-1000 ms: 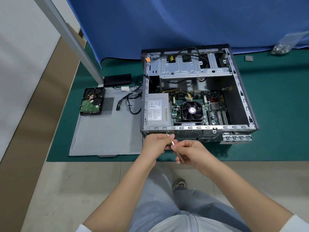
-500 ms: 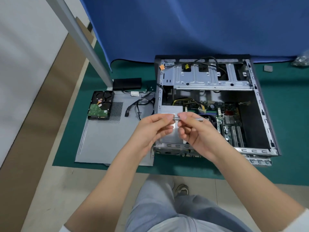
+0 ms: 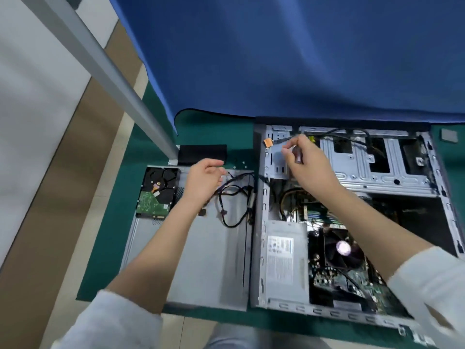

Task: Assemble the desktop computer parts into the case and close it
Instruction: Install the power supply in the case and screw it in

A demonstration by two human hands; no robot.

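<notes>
My feed is evenly lit from overhead, soft and fairly bright, with only faint shadows. Glare blooms on the fan hub (image 3: 343, 248), washing it out. Motion blur smears the sleeves (image 3: 432, 293) at the bottom corners and softens the left hand (image 3: 205, 178). Wide-angle distortion bends the metal pole (image 3: 105, 76) and stretches the edges.

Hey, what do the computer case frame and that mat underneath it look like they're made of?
Computer case frame: looks like bare sheet steel, dull grey with a faint sheen, stamped with holes and ribs. Mat: seems to be matte green fabric or felt, with no glare; the exact material is unclear.
</notes>
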